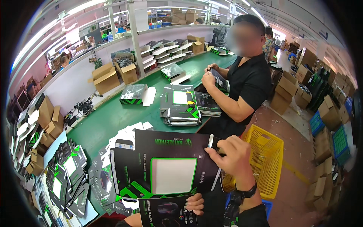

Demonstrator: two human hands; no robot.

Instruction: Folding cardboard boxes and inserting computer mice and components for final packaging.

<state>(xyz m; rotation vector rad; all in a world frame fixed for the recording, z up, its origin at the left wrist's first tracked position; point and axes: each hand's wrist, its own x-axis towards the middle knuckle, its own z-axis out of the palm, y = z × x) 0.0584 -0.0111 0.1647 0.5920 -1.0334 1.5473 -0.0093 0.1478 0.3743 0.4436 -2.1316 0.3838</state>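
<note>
A flattened black and green printed box (132, 166) with a pale rectangular window is held up in front of me. My left hand (194, 204) reaches under it, its fingers curled round the right edge of the lower panel. At the upper right corner my right hand (234, 153) is closed, thumb and fingers pinching a small dark flap. A short white strip (210, 140) stands up beside that thumb; whether it is tape or the card's edge I cannot tell. White flaps and more printed box blanks (104, 176) lie on the table behind and left of it.
On the green table (140, 113) are a stack of flat boxes (181, 113) and a folded box (134, 94). More flat blanks (68, 174) are heaped at left. A co-worker (245, 75) stands at the far right, holding a box. A yellow crate (270, 162) sits to my right.
</note>
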